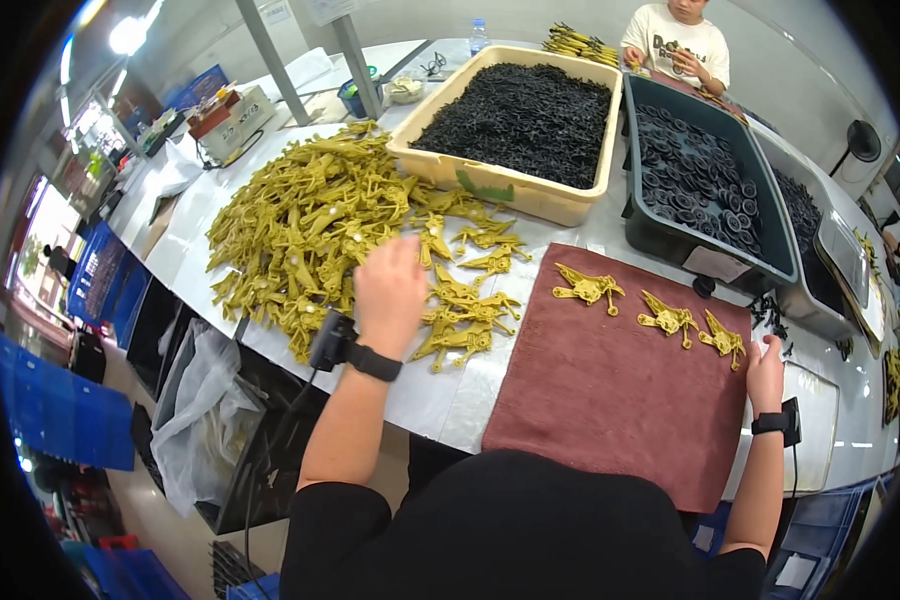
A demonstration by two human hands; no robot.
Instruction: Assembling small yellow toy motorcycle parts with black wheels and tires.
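Note:
My left hand [392, 295] is over the right edge of a large heap of yellow plastic parts [300, 220]; its fingers are blurred and partly hidden, so their grip cannot be told. Loose yellow parts [465, 310] lie just right of it. On a reddish-brown cloth [610, 400], three yellow parts rest in a row: a left one [588, 288], a middle one [668, 318] and a right one [722, 340]. At the cloth's right edge, my right hand [766, 378] has its fingers drawn together beside small black pieces [770, 315]. What it holds, if anything, is too small to make out.
Behind the cloth stand a cream bin [510, 185] of small black pieces and a dark green bin [705, 235] of black round parts. A grey bin [820, 300] is further right. Another person [678, 50] sits across the table. A clear plastic bag [205, 420] hangs below the left edge.

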